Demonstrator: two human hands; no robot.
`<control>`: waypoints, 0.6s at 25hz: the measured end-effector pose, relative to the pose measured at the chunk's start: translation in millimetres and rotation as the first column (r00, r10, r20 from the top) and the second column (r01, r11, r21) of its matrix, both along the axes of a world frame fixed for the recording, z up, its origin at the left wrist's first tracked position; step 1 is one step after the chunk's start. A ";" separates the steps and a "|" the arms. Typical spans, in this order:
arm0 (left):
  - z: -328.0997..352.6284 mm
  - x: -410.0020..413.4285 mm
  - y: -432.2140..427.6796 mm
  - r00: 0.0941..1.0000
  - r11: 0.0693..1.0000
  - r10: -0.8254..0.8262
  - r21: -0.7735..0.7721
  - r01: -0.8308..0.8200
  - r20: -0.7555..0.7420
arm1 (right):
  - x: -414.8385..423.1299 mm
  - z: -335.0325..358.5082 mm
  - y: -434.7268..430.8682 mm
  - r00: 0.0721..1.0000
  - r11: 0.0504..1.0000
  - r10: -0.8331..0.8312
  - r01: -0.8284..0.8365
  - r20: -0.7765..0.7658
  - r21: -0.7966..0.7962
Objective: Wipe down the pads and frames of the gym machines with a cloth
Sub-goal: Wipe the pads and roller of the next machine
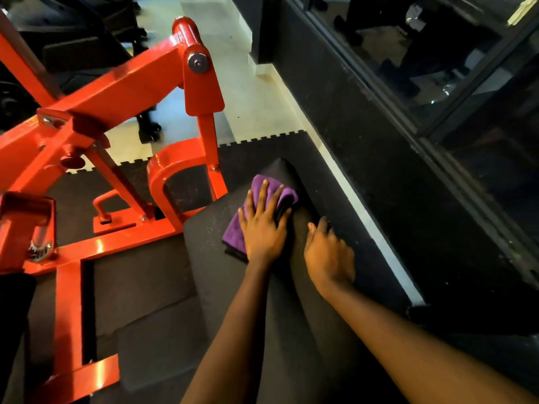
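Cloth lies under flat left hand; pad runs lengthwise ahead; right hand grips its edge.

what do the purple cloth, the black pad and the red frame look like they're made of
purple cloth: likely microfibre, soft matte nap, thick limp folds. black pad: perhaps vinyl or rubbery cover, matte with faint pale speckles. red frame: probably steel tubing under glossy red paint, with bright reflections and bolted joints.
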State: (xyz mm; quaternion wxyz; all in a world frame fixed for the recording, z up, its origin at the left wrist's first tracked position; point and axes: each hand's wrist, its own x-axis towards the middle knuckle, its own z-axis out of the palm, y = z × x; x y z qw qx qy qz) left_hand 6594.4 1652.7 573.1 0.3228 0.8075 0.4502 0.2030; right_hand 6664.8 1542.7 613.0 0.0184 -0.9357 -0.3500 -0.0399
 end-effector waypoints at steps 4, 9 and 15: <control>-22.7 -13.8 16.7 0.990 0.987 0.136 -0.084 -0.138 -0.029 | -2.0 1.6 19.9 0.994 0.997 -0.079 0.080 -0.079 0.005; -29.8 -22.0 83.9 0.925 0.888 0.356 -0.260 -0.379 -0.133 | -0.3 -0.6 27.3 0.996 0.997 -0.073 0.074 -0.043 0.019; 1.0 -7.1 -24.9 0.947 0.934 0.321 -0.175 -0.313 0.021 | -1.9 1.6 28.0 0.995 0.996 -0.085 0.087 -0.058 0.029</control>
